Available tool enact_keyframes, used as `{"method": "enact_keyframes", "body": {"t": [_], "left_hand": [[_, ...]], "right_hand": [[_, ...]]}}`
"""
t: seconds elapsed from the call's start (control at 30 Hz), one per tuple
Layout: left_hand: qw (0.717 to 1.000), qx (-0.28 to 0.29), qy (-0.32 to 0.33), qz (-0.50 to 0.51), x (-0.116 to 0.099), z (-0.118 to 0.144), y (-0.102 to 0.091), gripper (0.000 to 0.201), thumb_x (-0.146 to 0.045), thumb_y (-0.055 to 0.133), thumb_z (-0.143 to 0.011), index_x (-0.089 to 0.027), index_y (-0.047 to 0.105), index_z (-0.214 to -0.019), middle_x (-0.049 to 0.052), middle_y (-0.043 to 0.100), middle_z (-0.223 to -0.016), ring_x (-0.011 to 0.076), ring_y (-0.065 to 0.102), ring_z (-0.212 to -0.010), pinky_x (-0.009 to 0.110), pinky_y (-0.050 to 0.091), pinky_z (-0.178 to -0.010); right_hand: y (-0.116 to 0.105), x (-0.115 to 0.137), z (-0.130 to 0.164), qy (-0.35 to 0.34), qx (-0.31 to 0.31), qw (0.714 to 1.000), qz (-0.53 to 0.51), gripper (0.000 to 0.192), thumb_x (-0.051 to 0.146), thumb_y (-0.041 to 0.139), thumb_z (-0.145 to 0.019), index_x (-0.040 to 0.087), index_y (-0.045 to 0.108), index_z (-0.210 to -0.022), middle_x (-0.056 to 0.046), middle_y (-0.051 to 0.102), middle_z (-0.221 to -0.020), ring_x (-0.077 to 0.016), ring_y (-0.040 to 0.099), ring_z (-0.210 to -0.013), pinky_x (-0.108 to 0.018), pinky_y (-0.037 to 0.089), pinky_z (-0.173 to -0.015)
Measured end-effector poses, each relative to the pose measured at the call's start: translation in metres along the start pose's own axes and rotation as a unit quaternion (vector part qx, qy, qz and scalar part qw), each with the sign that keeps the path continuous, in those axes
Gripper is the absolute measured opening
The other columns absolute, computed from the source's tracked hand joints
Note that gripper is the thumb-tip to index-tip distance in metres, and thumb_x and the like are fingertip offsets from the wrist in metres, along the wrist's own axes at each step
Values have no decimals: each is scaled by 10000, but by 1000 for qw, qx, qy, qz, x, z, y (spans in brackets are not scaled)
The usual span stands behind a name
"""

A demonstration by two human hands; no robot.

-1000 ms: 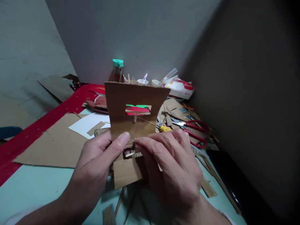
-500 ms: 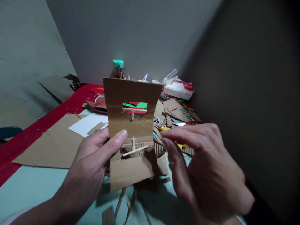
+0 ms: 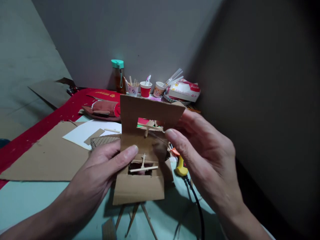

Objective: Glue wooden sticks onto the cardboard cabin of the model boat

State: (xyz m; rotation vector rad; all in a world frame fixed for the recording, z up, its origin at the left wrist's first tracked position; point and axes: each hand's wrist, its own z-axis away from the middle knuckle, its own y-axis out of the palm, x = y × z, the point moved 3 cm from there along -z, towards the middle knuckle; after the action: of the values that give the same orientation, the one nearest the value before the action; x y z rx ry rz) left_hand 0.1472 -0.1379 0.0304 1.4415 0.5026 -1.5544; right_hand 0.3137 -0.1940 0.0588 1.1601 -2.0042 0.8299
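A bent piece of brown cardboard (image 3: 151, 108) stands up in front of me, with two rectangular cut-outs. Thin wooden sticks (image 3: 144, 169) joined in a T lie across the lower opening, and another stick T (image 3: 147, 132) is at the upper one. My left hand (image 3: 105, 170) grips the cardboard's left side, thumb on the front and fingers behind. At its upper right edge my right hand (image 3: 210, 156) closes on it, thumb in front, fingertips hidden behind. A yellow-handled tool (image 3: 181, 166) with a black cord sits just beyond my right hand.
Along the back wall are a bottle (image 3: 118, 78) with a teal lid, a red paper cup (image 3: 146, 89), more cups with sticks and straws, and a white-and-red packet (image 3: 184, 90). A flat cardboard sheet (image 3: 40, 156) and white paper (image 3: 77, 133) lie to the left. Cardboard strips (image 3: 133, 216) lie below.
My right hand has moved from beside the cardboard onto its upper right edge. The cardboard has shifted slightly down and right, its top tilting. The yellow tool with its cord now shows on the table.
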Motion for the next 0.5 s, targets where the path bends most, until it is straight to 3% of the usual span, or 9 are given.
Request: {"method": "enact_keyframes", "body": {"t": [0.13,0.23,0.33,0.5], "left_hand": [[997,39,-26,58,7,-1,2,363,-393,781,-873,-247,738,-1203,58,806,-1192,323,740,-1138,367,655,-863],[999,43,8,16,10,-5,-5,509,-247,865,-787,-258,675,-1259,17,758,-1315,276,687,-1241,326,598,-990],[996,37,41,-65,10,-9,-9,552,-182,884,-742,-244,666,-1246,21,760,-1314,250,685,-1246,279,574,-1001],[993,-11,55,-103,4,-9,-6,495,-291,869,-761,-233,662,-1207,39,779,-1269,244,721,-1181,288,583,-975]], "right_hand": [[1,2,3,-34,-40,998,29,193,91,668,-956,225,736,-1076,23,762,-1054,-148,716,-935,-293,579,-864],[0,2,5,-50,-64,996,29,226,58,669,-948,245,737,-1056,58,760,-1040,-114,704,-903,-256,574,-847],[0,2,7,-60,-73,995,35,248,54,677,-944,261,729,-1069,78,749,-1045,-100,692,-903,-241,570,-851],[1,2,7,-65,-68,994,53,223,57,657,-950,236,727,-1062,66,750,-1031,-98,689,-877,-240,573,-842]]}}
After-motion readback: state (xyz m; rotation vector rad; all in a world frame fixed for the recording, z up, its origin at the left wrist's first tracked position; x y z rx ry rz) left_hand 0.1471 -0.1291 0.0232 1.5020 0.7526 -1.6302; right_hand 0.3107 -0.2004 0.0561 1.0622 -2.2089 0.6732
